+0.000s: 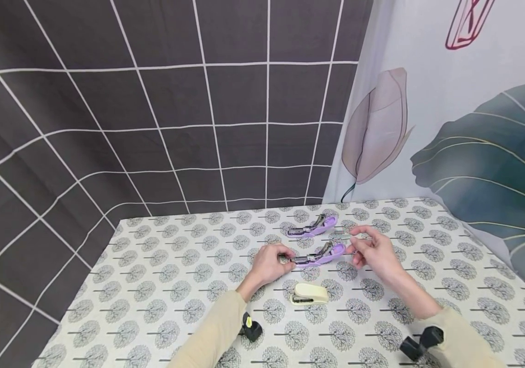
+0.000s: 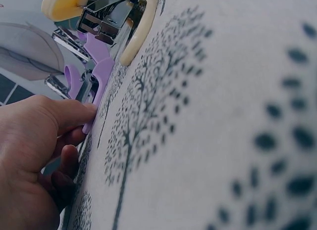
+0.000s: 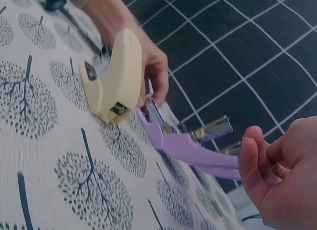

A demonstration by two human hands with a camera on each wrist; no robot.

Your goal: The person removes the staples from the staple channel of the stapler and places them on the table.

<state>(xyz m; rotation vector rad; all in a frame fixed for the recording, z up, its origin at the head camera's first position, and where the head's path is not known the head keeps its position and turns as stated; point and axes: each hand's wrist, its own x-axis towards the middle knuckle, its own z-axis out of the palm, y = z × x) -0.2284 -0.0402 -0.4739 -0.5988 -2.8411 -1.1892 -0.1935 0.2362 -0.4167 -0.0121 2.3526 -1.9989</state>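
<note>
My left hand [image 1: 271,263] pinches the front end of the nearer purple stapler [image 1: 322,257], whose top is swung open over its metal magazine. At that stapler's rear end is my right hand [image 1: 374,253], with its fingers curled. Between this hand's thumb and index finger shows the end of a thin pale strip [image 1: 342,236]; the right wrist view hides it behind the fingers. A second purple stapler [image 1: 313,227], also folded open, lies just beyond the first. On the near side sits a cream stapler [image 1: 309,294], large in the right wrist view.
A white cloth [image 1: 165,301] printed with grey trees covers the table. Behind it hangs a dark curtain [image 1: 234,97] with a white grid. A pale curtain [image 1: 423,97] with printed leaves hangs at the right. Each sleeve carries a black wrist camera [image 1: 420,343].
</note>
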